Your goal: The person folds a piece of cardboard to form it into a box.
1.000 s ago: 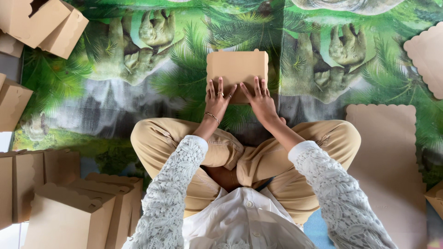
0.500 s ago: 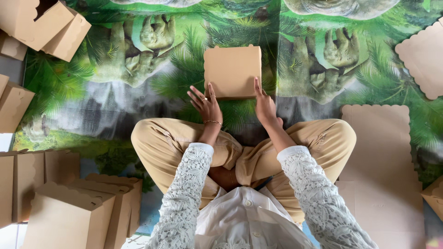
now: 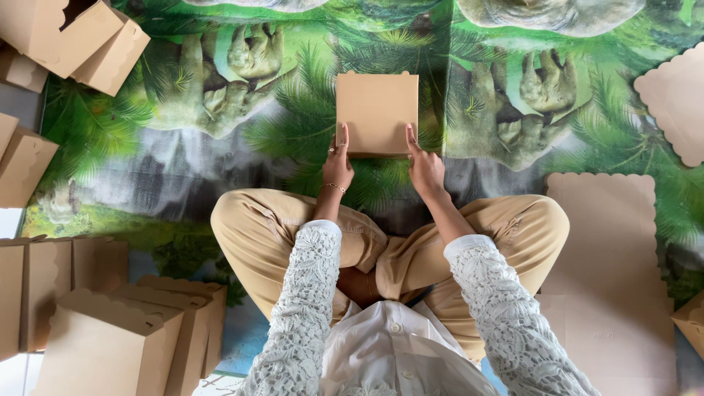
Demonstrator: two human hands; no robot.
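Observation:
A closed brown cardboard box (image 3: 377,111) lies on a printed jungle mat (image 3: 220,147) in front of my crossed legs. My left hand (image 3: 337,163) touches its near left corner, fingers up along the side. At the near right corner is my right hand (image 3: 424,165), with its fingers against the box's edge. Both hands flank the box rather than lifting it. I wear tan trousers and white lace sleeves.
Folded cardboard boxes (image 3: 110,330) are stacked at my lower left, more boxes (image 3: 73,37) sit at the upper left. Flat scalloped cardboard blanks (image 3: 609,264) lie on the right, another blank (image 3: 678,99) at the upper right edge.
The box has turned from showing its narrow side to lying flat with its square top up. My hands slid from on top of it to its near corners.

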